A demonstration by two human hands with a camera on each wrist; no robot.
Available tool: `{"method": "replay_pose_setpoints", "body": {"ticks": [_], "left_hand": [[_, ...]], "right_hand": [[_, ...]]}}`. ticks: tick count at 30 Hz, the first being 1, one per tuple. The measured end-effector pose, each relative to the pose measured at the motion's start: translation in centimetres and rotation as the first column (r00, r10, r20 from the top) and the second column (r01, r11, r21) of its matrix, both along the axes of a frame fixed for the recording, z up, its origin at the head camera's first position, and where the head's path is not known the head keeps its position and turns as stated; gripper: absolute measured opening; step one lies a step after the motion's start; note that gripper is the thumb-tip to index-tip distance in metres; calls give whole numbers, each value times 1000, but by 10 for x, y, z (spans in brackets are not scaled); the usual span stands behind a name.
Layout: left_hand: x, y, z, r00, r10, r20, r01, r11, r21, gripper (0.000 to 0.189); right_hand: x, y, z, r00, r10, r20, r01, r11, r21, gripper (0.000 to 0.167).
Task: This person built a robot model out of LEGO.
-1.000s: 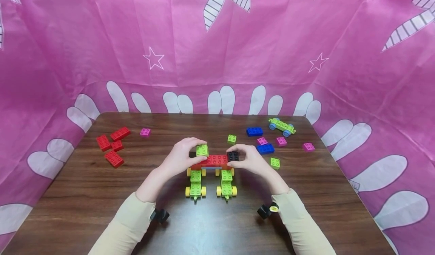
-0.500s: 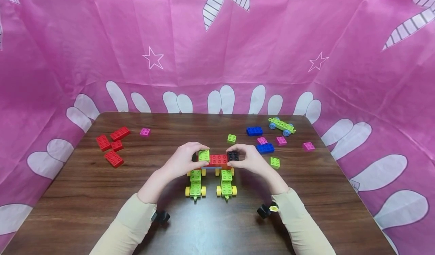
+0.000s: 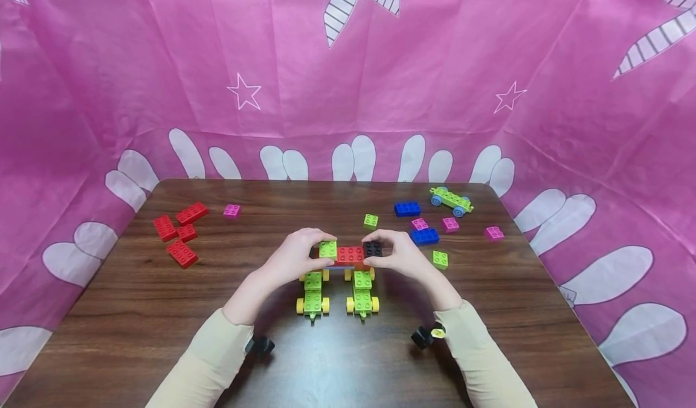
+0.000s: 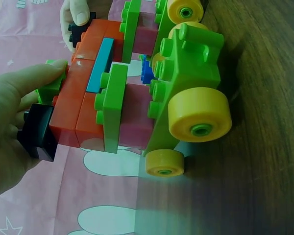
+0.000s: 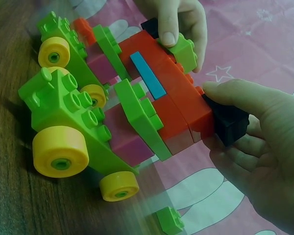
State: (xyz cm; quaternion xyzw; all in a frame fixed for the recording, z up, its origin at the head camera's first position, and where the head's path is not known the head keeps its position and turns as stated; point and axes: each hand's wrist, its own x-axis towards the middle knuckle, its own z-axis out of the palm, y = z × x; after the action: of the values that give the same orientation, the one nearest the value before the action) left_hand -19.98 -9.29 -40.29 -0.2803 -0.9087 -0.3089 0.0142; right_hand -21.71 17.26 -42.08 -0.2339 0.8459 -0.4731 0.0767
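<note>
In the head view, my left hand (image 3: 293, 258) pinches a light green brick (image 3: 328, 249) between thumb and fingers, against the top of the joined red bricks (image 3: 350, 254). Whether its studs are fully engaged I cannot tell. A black brick (image 4: 38, 128) caps the left end, by my left palm. My right hand (image 3: 403, 257) grips the other black brick (image 3: 372, 249) at the right end. Below the red bricks are a blue strip (image 5: 148, 75), pink bricks (image 5: 129, 137) and green plates. Two green wheeled bases (image 3: 312, 300) with yellow wheels carry the build upright on the table.
Several red bricks (image 3: 182, 254) and one pink brick (image 3: 231, 211) lie at left on the wooden table (image 3: 337, 365). Toward the right are blue bricks (image 3: 424, 236), pink bricks (image 3: 450, 225), green bricks (image 3: 440, 259) and another green wheeled base (image 3: 451, 200). A pink curtain hangs behind.
My left hand has brought the light green brick slightly right and down onto the red bricks. The right hand stays at the black brick.
</note>
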Motion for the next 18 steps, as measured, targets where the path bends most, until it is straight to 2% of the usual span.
{"method": "replay_pose_setpoints", "body": {"ticks": [8, 18], "left_hand": [[0, 1, 2, 999, 25, 47, -26, 999, 20, 45], [0, 2, 2, 999, 38, 23, -38, 999, 22, 43]], "right_hand": [[0, -1, 0, 1000, -9, 9, 9, 1000, 1, 45], [1, -1, 1, 1000, -10, 14, 10, 1000, 6, 41]]}}
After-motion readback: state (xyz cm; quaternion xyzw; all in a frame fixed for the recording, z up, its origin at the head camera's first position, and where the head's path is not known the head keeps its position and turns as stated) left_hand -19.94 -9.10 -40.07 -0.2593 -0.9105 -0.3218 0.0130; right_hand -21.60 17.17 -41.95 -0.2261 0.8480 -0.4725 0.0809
